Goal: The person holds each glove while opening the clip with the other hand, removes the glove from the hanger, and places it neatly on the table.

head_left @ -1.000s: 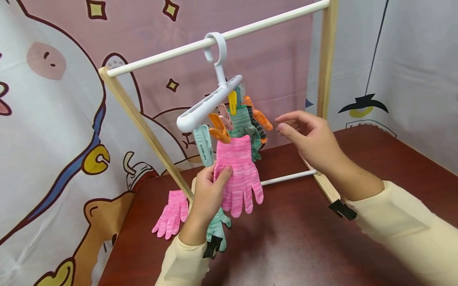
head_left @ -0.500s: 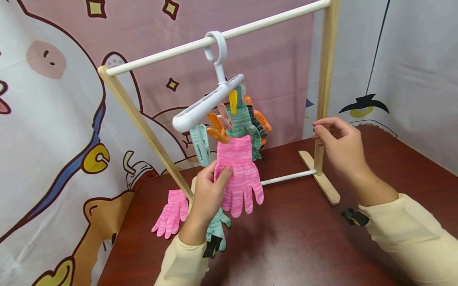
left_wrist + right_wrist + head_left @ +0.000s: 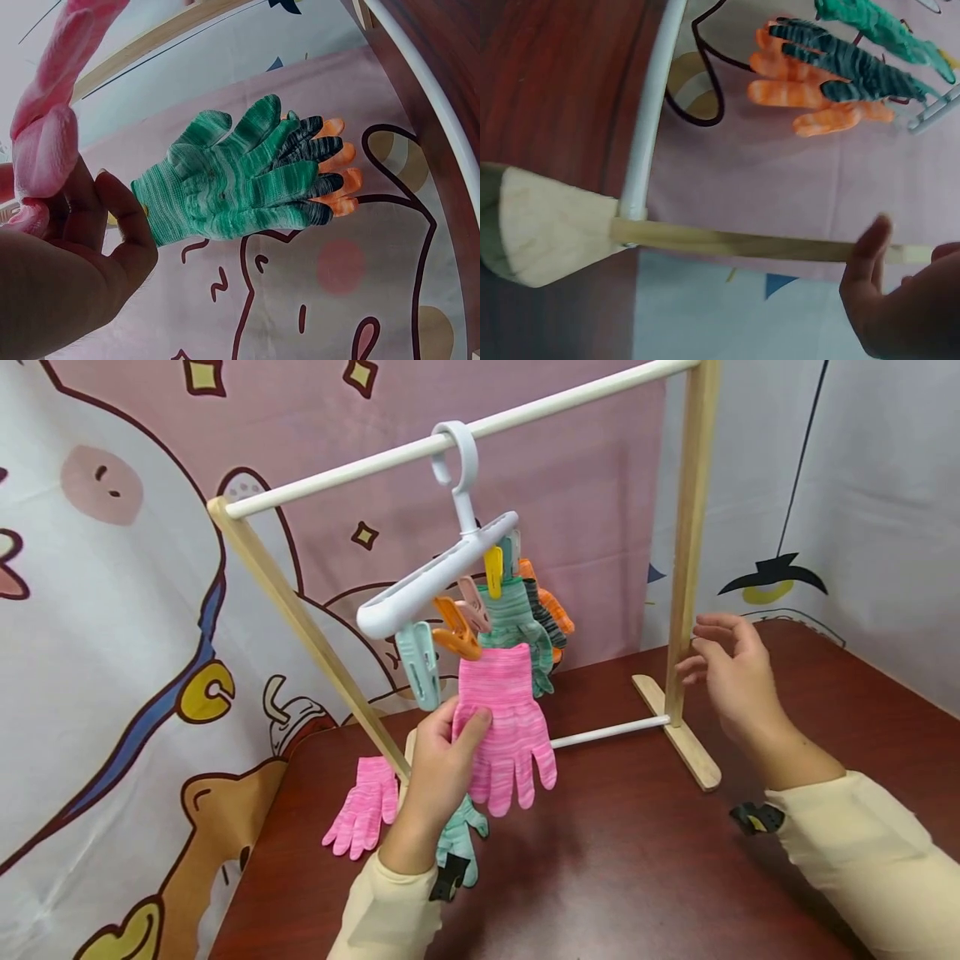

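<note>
My left hand (image 3: 442,764) pinches the side of a pink striped glove (image 3: 506,727) below its cuff, thumb in front. The glove's fingers point down. An orange clip (image 3: 457,631) meets the cuff's upper left; whether it grips the cuff I cannot tell. A light-blue clip (image 3: 420,667) hangs at the near end of the white hanger (image 3: 431,581). Behind the pink glove, green (image 3: 225,184), dark grey (image 3: 543,610) and orange (image 3: 557,610) gloves hang. My right hand (image 3: 738,677), fingers loosely bent and holding nothing, is at the right wooden post (image 3: 690,543); contact is unclear.
The hanger hooks over the rack's white top rod (image 3: 570,397). On the brown table (image 3: 600,860), a pink glove (image 3: 363,810) and a mint glove (image 3: 459,843) lie near the rack's left side. A white lower rod (image 3: 607,732) joins the right foot (image 3: 693,756).
My right hand has moved right, away from the hanging gloves to the right post. The hanger's near end has swung slightly left. My left hand keeps its hold on the pink glove.
</note>
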A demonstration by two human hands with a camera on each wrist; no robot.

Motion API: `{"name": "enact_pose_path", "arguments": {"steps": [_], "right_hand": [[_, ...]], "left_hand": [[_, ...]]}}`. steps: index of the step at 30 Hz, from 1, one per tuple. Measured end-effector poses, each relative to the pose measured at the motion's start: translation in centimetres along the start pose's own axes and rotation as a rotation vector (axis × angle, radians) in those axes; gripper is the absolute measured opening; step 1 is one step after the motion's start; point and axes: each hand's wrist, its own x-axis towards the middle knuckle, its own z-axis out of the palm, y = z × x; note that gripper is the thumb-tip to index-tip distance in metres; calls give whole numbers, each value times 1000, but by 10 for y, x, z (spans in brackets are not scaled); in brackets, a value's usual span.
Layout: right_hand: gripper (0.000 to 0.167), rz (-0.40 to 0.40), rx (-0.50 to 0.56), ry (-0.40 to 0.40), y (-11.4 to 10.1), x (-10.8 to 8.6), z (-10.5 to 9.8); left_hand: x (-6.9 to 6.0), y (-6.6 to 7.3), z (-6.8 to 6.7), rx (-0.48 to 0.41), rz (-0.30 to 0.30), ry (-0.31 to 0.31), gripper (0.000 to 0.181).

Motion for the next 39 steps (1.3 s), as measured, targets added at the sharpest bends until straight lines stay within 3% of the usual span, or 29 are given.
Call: {"name": "enact_pose_path", "arguments": {"steps": [5,11,16,23,39], "right_hand": [[40,63,71,-166,11,3,-9],[54,130,43,-244,21,7,-13],[50,146,55,-252,26,8,-14],[28,138,71,-259,29,8,-15],[29,108,51,-260,29,6,-13]], "left_hand": [[-1,1,0,2,-3,8,21],[0,0,1,-5,-2,-8,21],[1,0,1,-9,-5,-19,22],[0,0,1,-23,-26,-36,24],[-1,-4,4,-63,-46,-59,25]]}}
